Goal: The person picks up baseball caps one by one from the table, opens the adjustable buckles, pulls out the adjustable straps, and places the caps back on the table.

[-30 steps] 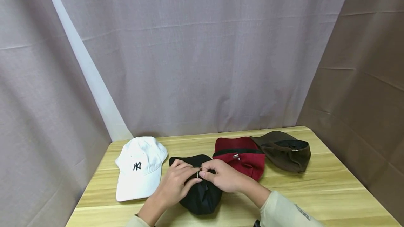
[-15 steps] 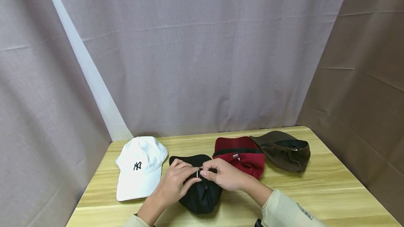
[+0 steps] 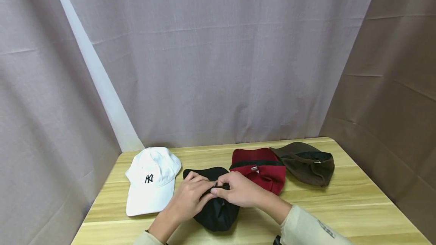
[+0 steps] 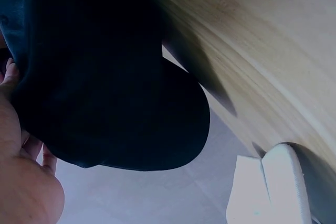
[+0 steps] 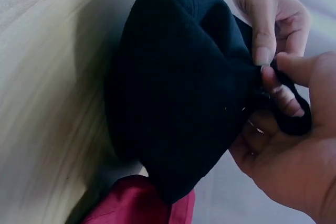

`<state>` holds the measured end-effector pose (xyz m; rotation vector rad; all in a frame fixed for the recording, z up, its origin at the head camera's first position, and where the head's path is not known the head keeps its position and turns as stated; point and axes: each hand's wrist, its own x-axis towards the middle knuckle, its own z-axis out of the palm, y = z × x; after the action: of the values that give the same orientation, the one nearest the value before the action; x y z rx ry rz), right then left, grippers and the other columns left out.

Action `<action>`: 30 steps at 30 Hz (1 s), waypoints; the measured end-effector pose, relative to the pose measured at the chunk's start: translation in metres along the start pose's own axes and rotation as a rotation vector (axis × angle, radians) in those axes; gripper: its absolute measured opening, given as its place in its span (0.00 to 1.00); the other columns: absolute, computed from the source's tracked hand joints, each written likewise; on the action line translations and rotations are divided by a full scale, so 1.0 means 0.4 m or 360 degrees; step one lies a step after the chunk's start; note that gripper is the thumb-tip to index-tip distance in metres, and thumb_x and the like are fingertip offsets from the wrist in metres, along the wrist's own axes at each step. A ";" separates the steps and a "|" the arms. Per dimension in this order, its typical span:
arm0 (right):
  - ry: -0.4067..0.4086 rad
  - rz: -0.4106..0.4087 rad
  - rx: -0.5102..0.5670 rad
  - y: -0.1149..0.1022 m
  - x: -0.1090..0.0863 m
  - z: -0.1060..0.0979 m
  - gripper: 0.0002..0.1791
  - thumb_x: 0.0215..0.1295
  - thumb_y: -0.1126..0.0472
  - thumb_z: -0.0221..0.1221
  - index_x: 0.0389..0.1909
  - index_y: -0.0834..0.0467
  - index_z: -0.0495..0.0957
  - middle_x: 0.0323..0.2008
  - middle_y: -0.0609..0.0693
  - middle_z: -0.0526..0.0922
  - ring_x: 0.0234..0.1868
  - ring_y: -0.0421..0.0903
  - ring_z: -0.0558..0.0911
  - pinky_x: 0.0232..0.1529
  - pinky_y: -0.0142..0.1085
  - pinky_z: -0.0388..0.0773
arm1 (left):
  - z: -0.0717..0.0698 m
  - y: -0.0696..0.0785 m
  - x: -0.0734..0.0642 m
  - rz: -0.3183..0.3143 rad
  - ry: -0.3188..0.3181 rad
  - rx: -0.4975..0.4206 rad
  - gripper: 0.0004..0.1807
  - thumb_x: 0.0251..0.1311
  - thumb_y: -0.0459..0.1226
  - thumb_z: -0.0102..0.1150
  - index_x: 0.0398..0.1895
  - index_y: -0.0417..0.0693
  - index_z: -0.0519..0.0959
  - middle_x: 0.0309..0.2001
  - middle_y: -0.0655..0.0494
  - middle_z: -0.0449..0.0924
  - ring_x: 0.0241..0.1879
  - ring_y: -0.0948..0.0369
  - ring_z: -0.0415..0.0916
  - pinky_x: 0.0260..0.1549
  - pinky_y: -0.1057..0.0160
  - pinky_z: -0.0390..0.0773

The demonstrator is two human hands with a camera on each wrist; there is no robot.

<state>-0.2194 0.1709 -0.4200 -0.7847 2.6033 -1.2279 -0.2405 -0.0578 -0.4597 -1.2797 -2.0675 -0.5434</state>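
Over the wooden table (image 3: 340, 214), the right arm (image 3: 277, 207) slants in from the right and the left arm (image 3: 163, 226) from the left. They meet at a black cap (image 3: 218, 214), which lies between a white cap (image 3: 151, 184) and a red cap (image 3: 263, 177). With palm turned in, the left hand (image 3: 189, 196) pinches the cap's back edge. With bent fingers, the right hand (image 3: 240, 191) pinches a little black strap (image 5: 296, 124). The two thumbs are very close.

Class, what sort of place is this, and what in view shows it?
Probably an indoor corner screened off for tabletop work, perhaps a filming booth: a greyish curtain hangs behind the wood-grain table, and brownish cloth hangs along the right side.
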 end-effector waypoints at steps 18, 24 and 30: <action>-0.0055 -0.0096 0.0104 0.032 0.004 -0.007 0.18 0.79 0.54 0.60 0.26 0.56 0.78 0.20 0.39 0.68 0.26 0.33 0.67 0.32 0.29 0.66 | 0.014 -0.005 0.000 0.0015 0.0063 -0.0033 0.15 0.64 0.45 0.74 0.48 0.49 0.89 0.40 0.63 0.92 0.44 0.66 0.87 0.52 0.62 0.77; -0.0073 -0.0172 0.0224 0.042 0.001 -0.013 0.19 0.79 0.55 0.60 0.26 0.59 0.78 0.26 0.40 0.73 0.33 0.34 0.71 0.41 0.30 0.70 | 0.013 -0.009 -0.003 0.0003 0.0087 -0.0078 0.15 0.63 0.45 0.74 0.48 0.49 0.89 0.42 0.61 0.92 0.45 0.65 0.87 0.52 0.63 0.76; -0.0056 -0.0273 0.0323 0.051 -0.004 -0.016 0.18 0.78 0.59 0.60 0.25 0.61 0.77 0.26 0.51 0.73 0.34 0.35 0.73 0.41 0.30 0.70 | 0.013 -0.007 -0.008 -0.0088 0.0063 -0.0154 0.15 0.61 0.43 0.77 0.49 0.50 0.89 0.43 0.62 0.92 0.46 0.65 0.87 0.52 0.63 0.77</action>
<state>-0.2284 0.1868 -0.4312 -0.9942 2.3764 -1.4813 -0.2438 -0.0577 -0.4657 -1.2595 -2.0710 -0.6958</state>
